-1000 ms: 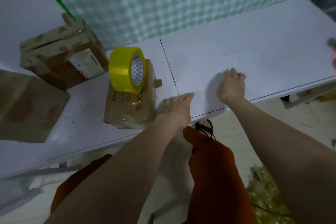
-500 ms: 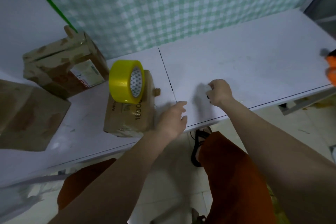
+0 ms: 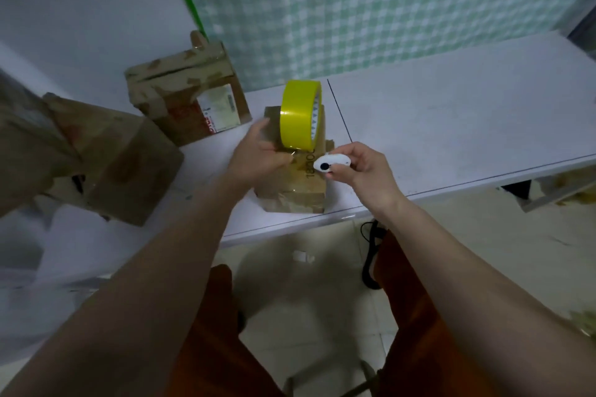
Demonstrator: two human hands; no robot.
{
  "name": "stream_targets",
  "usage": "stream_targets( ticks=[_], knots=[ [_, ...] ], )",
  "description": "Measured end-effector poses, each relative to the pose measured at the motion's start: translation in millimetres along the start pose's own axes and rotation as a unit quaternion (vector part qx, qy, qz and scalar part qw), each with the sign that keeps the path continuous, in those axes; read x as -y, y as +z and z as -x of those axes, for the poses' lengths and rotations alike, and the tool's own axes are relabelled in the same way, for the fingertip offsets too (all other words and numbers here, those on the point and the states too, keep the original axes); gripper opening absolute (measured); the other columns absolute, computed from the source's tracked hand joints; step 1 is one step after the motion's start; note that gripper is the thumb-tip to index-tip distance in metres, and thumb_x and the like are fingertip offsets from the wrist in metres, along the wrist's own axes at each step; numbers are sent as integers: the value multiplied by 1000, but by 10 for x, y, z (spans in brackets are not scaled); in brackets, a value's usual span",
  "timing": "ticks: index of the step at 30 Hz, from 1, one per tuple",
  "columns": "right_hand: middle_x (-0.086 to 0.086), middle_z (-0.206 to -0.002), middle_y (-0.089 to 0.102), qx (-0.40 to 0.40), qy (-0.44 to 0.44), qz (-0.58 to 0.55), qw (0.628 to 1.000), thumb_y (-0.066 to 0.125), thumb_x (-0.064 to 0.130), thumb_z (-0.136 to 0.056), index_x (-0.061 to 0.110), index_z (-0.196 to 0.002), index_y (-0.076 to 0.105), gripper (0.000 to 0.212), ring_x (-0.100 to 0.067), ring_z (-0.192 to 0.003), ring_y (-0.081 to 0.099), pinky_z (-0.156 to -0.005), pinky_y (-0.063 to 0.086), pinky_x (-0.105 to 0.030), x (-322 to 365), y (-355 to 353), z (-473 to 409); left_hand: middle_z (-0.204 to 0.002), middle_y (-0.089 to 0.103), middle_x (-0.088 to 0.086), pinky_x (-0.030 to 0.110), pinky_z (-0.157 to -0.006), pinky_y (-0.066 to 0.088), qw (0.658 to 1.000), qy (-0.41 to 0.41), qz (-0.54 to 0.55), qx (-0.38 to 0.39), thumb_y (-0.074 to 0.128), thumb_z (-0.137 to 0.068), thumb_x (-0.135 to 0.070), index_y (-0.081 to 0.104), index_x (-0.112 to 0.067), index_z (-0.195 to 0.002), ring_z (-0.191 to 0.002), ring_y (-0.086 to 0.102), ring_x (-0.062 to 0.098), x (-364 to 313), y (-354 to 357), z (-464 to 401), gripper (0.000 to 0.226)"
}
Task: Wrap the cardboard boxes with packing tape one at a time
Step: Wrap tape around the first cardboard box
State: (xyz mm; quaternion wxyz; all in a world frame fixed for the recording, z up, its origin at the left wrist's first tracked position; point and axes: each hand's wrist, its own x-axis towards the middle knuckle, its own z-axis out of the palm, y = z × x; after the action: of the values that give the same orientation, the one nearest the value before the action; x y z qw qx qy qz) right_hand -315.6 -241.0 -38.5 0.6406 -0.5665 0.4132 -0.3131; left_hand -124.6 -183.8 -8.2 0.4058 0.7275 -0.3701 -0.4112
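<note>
Risk first, biggest item down. Desk is white, two panels with a seam running back from the front edge; the working cardboard box sits at the front edge just left of that seam, already glossy with tape on its near face. It sits close enough to the front edge that a hard pull toward the person could, I judge, drag it off.

Tape roll, yellow, stands on edge on top of that box, toward its back. Standing like that it looks free to roll or topple off the box's right side if the strip is tugged sideways.

Left hand is over the box's left part at the foot of the roll, fingers curled; it seems to pinch the loose strip, though blur keeps me from being sure. Right hand hovers at the box's right edge, fingers wrapped round a small white cutter with a dark button. Blade not visible. Cutting so near the left fingers risks a nick, and a slack strip may fold back on itself.

Around: large brown box at the desk's left end, another torn box with a label at the back left against the wall. Both crowd the left side; the right half offers room to turn the box. Floor below: a sandal, a small white scrap.
</note>
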Motion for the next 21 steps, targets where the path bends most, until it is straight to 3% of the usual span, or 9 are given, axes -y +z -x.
stream_targets(
  ticks=[2,4,7,10,12,15,21],
  knots=[
    [-19,-98,65,-20,-21,41,999,64,-5,-84,16,-86,59,21,-36,-94,63,-84,56,-46,-60,125,8,-116,68,1,15,-73,52,995,20,-44,82,81,-76,-14,45,-24,-137,-94,66,6,-72,-39,-117,72],
    [-11,-93,65,-37,-39,90,994,62,0,-87,25,-84,55,26,-33,-92,62,-87,52,-50,-104,212,20,-104,68,-9,9,-68,48,986,34,-108,121,81,-77,-29,59,-25,-124,-88,63,-3,-150,-17,-207,52],
    [4,-85,59,-56,-69,142,986,57,4,-91,24,-87,49,21,-16,-80,55,-77,48,-33,-150,299,41,-88,69,-11,15,-68,48,986,2,-108,124,77,-78,-40,69,-22,-105,-81,65,5,-201,34,-313,33],
    [7,-86,57,-62,-104,192,974,54,9,-95,15,-98,49,9,-12,-78,52,-69,43,-20,-179,342,87,-88,68,-7,20,-77,49,989,-25,-69,128,73,-83,-37,67,-24,-100,-82,61,7,-174,8,-372,22],
    [6,-90,58,-62,-123,220,966,54,10,-95,12,-103,51,9,-12,-79,54,-67,42,-16,-199,342,108,-97,70,-4,24,-87,48,990,-44,-8,132,71,-85,-34,66,-26,-102,-92,63,10,-123,-48,-384,20],
    [2,-91,60,-71,-145,239,958,54,10,-95,9,-105,53,10,-17,-80,57,-70,45,-24,-199,348,101,-110,71,1,26,-93,46,987,-55,59,138,69,-86,-33,63,-20,-119,-108,64,16,-49,-95,-389,35],
    [-6,-93,63,-75,-175,252,949,54,6,-94,8,-104,54,10,-22,-84,60,-75,50,-33,-177,299,13,-114,70,2,27,-93,49,985,-49,108,123,71,-85,-24,61,-15,-123,-103,66,15,-47,-31,-342,40]
  ],
)
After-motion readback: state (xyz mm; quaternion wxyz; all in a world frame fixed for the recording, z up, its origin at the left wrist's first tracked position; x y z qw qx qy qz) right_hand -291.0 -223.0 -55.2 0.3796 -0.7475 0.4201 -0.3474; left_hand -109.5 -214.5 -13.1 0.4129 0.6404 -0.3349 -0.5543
